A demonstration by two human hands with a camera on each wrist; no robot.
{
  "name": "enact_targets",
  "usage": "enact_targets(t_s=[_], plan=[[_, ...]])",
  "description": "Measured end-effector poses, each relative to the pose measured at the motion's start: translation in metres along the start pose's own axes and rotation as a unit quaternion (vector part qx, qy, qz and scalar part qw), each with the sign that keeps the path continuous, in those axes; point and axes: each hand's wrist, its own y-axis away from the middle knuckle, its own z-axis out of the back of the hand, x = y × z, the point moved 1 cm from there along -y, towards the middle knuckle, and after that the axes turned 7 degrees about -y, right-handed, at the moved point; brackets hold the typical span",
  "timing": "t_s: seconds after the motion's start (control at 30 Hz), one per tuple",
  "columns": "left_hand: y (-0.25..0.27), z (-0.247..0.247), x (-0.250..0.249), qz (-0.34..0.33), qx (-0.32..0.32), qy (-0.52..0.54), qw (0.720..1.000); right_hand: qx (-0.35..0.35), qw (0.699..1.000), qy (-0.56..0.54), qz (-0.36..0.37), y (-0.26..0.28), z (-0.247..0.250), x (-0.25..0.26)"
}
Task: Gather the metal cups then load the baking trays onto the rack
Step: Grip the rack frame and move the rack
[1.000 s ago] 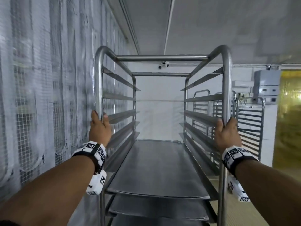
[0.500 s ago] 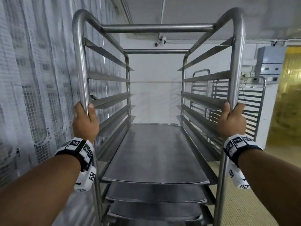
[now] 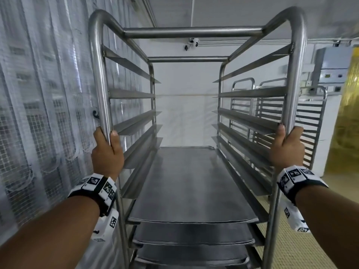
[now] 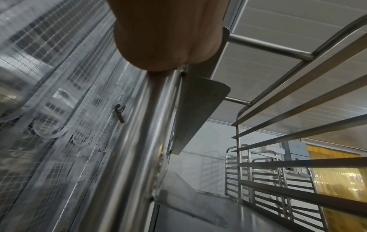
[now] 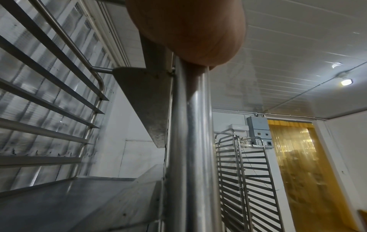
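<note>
A tall steel tray rack [image 3: 192, 33] fills the head view in front of me. My left hand [image 3: 106, 150] grips its near left upright [image 4: 137, 149] and my right hand [image 3: 287, 146] grips the near right upright [image 5: 190, 141], both at about mid height. Flat metal baking trays [image 3: 190, 183] lie stacked on the lower runners, the top one at wrist level. The upper runners [image 3: 134, 93] hold nothing. In each wrist view only the hand's underside and the post show. No metal cups are in view.
A mesh-covered, plastic-draped wall [image 3: 38, 113] runs close along the left. Other tray racks [image 3: 308, 121] stand by the white back wall at right, under a grey electrical box [image 3: 332, 65]. A yellow strip curtain [image 5: 298, 164] closes a doorway at far right.
The rack looms larger and nearer to the back wall than a second ago; both hands keep their grip on the uprights, and the view has tilted slightly up.
</note>
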Motion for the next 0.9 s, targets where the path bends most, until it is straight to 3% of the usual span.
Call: enact_targets(t_s=[0.3, 0.9], plan=[[-0.022, -0.042, 0.018, -0.006, -0.026, -0.028, 0.999, 0.022, 0.999, -0.021, 0.016, -0.012, -0.039, -0.015], [-0.037, -0.118, 0.014, 0.032, -0.008, -0.045, 0.998, 0.044, 0.999, 0.002, 0.014, -0.06, -0.101, -0.054]])
